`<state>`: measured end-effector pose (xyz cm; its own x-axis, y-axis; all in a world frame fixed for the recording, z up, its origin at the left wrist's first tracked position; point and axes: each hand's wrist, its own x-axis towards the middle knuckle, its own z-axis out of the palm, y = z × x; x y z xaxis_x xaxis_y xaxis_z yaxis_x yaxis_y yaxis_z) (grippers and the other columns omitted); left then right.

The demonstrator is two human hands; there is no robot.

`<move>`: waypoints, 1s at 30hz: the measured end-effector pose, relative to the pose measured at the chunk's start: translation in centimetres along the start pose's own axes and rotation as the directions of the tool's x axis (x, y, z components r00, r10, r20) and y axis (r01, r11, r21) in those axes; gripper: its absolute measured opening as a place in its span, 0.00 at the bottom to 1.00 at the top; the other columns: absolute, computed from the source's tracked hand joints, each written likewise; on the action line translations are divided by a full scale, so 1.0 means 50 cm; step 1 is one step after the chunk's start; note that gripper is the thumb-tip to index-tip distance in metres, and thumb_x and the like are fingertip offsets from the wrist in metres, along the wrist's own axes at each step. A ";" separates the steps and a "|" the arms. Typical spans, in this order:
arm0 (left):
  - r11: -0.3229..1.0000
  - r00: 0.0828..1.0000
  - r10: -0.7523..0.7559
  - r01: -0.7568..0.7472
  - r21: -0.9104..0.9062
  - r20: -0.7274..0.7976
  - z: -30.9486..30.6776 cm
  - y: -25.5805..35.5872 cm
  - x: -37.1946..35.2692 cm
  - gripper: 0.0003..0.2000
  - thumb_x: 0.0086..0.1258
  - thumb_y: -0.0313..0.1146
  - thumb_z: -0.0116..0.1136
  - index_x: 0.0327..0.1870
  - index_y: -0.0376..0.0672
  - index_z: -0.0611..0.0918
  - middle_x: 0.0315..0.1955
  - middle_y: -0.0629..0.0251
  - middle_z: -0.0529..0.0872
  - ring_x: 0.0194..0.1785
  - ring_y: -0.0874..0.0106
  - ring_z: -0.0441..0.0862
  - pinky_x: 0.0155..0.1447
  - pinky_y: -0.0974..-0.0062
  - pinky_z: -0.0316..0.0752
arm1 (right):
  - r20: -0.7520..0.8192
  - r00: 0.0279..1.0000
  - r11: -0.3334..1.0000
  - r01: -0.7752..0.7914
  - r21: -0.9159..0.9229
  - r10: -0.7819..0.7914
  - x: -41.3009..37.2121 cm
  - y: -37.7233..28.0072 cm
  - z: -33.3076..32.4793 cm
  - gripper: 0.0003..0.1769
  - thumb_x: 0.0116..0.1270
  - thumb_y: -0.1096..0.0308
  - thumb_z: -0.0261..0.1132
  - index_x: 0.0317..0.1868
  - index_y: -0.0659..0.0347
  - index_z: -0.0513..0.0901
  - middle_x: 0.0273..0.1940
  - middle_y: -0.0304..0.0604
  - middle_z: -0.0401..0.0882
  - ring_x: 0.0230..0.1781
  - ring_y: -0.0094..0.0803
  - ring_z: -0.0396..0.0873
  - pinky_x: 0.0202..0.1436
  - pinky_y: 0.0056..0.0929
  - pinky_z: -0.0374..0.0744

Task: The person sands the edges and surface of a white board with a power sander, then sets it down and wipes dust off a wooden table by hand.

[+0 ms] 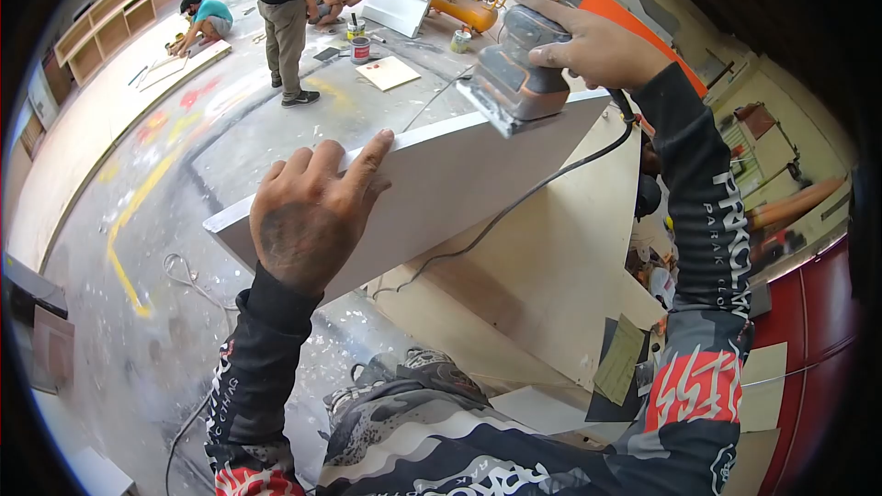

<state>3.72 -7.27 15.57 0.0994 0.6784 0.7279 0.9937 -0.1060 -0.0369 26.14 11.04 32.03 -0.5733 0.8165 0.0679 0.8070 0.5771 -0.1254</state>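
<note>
Evidently, our right hand wraps the corded electric sander at one o'clock, over the top edge of the white panel, at centre. Our left hand, fingers spread, rests there at nine. We'd keep the sanding pad flat, pressure light; its contact is hard to confirm.

The sander, grey and black with orange trim, sits tilted at the panel's upper edge, its black cord trailing down. The panel, white and flat, stands on edge, slanting.
</note>
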 end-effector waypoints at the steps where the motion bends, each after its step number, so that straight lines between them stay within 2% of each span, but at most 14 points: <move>1: 1.000 1.000 0.002 -0.002 -0.001 0.002 -0.002 0.000 -0.001 0.24 0.59 0.41 0.69 0.59 0.57 0.82 0.27 0.70 0.76 0.29 0.72 0.76 0.34 0.72 0.71 | 0.001 1.000 1.000 -0.003 0.002 0.003 0.002 0.027 0.004 0.40 0.66 0.60 0.64 0.77 0.33 0.59 0.42 0.47 0.79 0.29 0.29 0.75 0.29 0.27 0.79; 3: 1.000 1.000 0.007 -0.007 0.004 0.002 -0.004 -0.001 -0.002 0.24 0.59 0.41 0.69 0.60 0.58 0.82 0.27 0.69 0.75 0.28 0.72 0.75 0.33 0.71 0.71 | -0.093 0.991 0.995 -0.094 0.037 0.097 0.005 0.074 0.007 0.39 0.66 0.59 0.64 0.76 0.30 0.60 0.44 0.46 0.79 0.30 0.30 0.74 0.29 0.27 0.79; 4: 1.000 1.000 0.008 -0.008 0.009 0.001 -0.005 0.004 -0.005 0.24 0.59 0.41 0.69 0.60 0.58 0.82 0.27 0.69 0.75 0.28 0.72 0.75 0.33 0.71 0.71 | -0.086 0.984 0.987 -0.153 0.043 0.156 0.001 0.082 0.001 0.37 0.65 0.60 0.66 0.74 0.40 0.65 0.49 0.50 0.80 0.37 0.36 0.78 0.40 0.31 0.81; 5: 1.000 1.000 0.005 -0.005 0.003 0.021 -0.009 0.008 -0.011 0.25 0.59 0.41 0.69 0.60 0.58 0.81 0.27 0.70 0.75 0.28 0.72 0.75 0.32 0.70 0.71 | -0.094 0.985 0.989 -0.141 0.049 0.145 0.002 0.123 0.009 0.37 0.65 0.60 0.66 0.74 0.40 0.65 0.49 0.50 0.80 0.37 0.36 0.78 0.40 0.31 0.81; 7: 1.000 1.000 0.003 -0.003 0.011 0.021 -0.013 0.000 -0.018 0.25 0.60 0.41 0.69 0.61 0.58 0.81 0.26 0.70 0.74 0.28 0.71 0.73 0.31 0.70 0.70 | -0.238 0.966 0.989 0.072 -0.128 -0.101 0.042 0.218 0.020 0.36 0.63 0.56 0.67 0.72 0.48 0.69 0.54 0.61 0.80 0.49 0.48 0.82 0.53 0.38 0.79; 9: 1.000 1.000 -0.005 0.005 0.029 0.011 0.000 -0.003 -0.025 0.24 0.60 0.43 0.68 0.60 0.58 0.81 0.26 0.70 0.74 0.28 0.72 0.73 0.31 0.71 0.70 | -0.262 0.963 0.990 0.035 -0.134 -0.070 0.036 0.217 0.025 0.36 0.61 0.57 0.68 0.70 0.54 0.71 0.57 0.65 0.78 0.56 0.52 0.79 0.62 0.37 0.74; 15: 0.998 1.000 -0.013 0.011 0.059 0.018 -0.018 0.002 -0.012 0.23 0.61 0.46 0.66 0.60 0.60 0.82 0.26 0.71 0.75 0.28 0.73 0.75 0.32 0.72 0.71 | -0.178 0.981 0.990 0.098 0.102 -0.078 0.009 0.101 0.008 0.36 0.61 0.59 0.68 0.70 0.56 0.71 0.55 0.62 0.79 0.54 0.51 0.80 0.61 0.36 0.75; 17: 0.997 1.000 -0.010 0.009 0.077 0.018 -0.021 -0.001 -0.010 0.23 0.62 0.46 0.66 0.60 0.61 0.82 0.26 0.71 0.76 0.28 0.73 0.75 0.31 0.73 0.71 | -0.175 0.981 0.992 0.099 0.079 -0.084 -0.003 0.041 0.005 0.35 0.61 0.59 0.67 0.70 0.56 0.71 0.53 0.62 0.81 0.53 0.51 0.80 0.60 0.37 0.75; 21: 0.997 1.000 0.001 -0.002 0.073 0.024 -0.024 -0.003 0.000 0.23 0.61 0.47 0.66 0.59 0.61 0.82 0.26 0.71 0.76 0.27 0.73 0.76 0.31 0.73 0.72 | -0.174 0.942 0.950 0.304 0.076 -0.287 -0.013 -0.031 0.013 0.33 0.62 0.58 0.64 0.68 0.55 0.71 0.49 0.63 0.81 0.50 0.56 0.80 0.57 0.41 0.76; 23: 0.998 1.000 0.011 -0.012 0.069 0.020 -0.027 -0.002 0.004 0.23 0.61 0.47 0.67 0.59 0.61 0.82 0.26 0.71 0.76 0.27 0.73 0.76 0.31 0.73 0.72 | -0.210 0.885 0.899 0.435 0.053 -0.416 -0.014 -0.054 0.019 0.33 0.63 0.62 0.66 0.70 0.53 0.71 0.54 0.59 0.79 0.51 0.47 0.80 0.57 0.36 0.76; 24: 0.997 1.000 0.008 -0.010 0.074 0.025 -0.031 0.001 0.005 0.22 0.61 0.47 0.67 0.59 0.61 0.83 0.26 0.71 0.76 0.27 0.73 0.76 0.31 0.73 0.73 | -0.111 0.942 0.941 0.327 0.088 -0.317 -0.031 -0.081 0.003 0.33 0.63 0.62 0.66 0.70 0.51 0.71 0.54 0.60 0.79 0.51 0.49 0.79 0.58 0.37 0.76; 25: 0.997 1.000 0.006 -0.008 0.079 0.031 -0.034 0.003 0.006 0.22 0.61 0.47 0.67 0.59 0.61 0.83 0.26 0.71 0.76 0.27 0.73 0.76 0.31 0.73 0.73 | -0.110 0.944 0.942 0.323 0.095 -0.312 -0.031 -0.083 0.006 0.33 0.63 0.62 0.66 0.70 0.51 0.71 0.54 0.60 0.79 0.51 0.49 0.79 0.58 0.37 0.76; 27: 0.996 1.000 0.021 -0.023 0.081 0.023 -0.035 0.005 0.004 0.22 0.60 0.46 0.67 0.58 0.61 0.83 0.26 0.71 0.77 0.26 0.73 0.76 0.31 0.72 0.73 | -0.201 0.878 0.894 0.448 0.025 -0.434 -0.033 -0.076 0.012 0.32 0.64 0.59 0.62 0.69 0.53 0.71 0.50 0.64 0.80 0.51 0.56 0.79 0.60 0.42 0.75; 30: 0.997 0.999 0.035 -0.036 0.069 0.020 -0.033 0.015 -0.005 0.23 0.59 0.45 0.69 0.58 0.60 0.83 0.27 0.70 0.77 0.26 0.72 0.76 0.30 0.72 0.72 | -0.161 0.916 0.927 0.375 0.013 -0.368 -0.023 -0.038 0.022 0.33 0.64 0.62 0.65 0.70 0.50 0.70 0.53 0.61 0.79 0.51 0.52 0.79 0.58 0.40 0.76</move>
<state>4.35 -8.74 16.48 0.1350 0.6884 0.7127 0.9907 -0.0801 -0.1103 25.11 9.01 31.12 -0.7992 0.5382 0.2676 0.5314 0.8407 -0.1038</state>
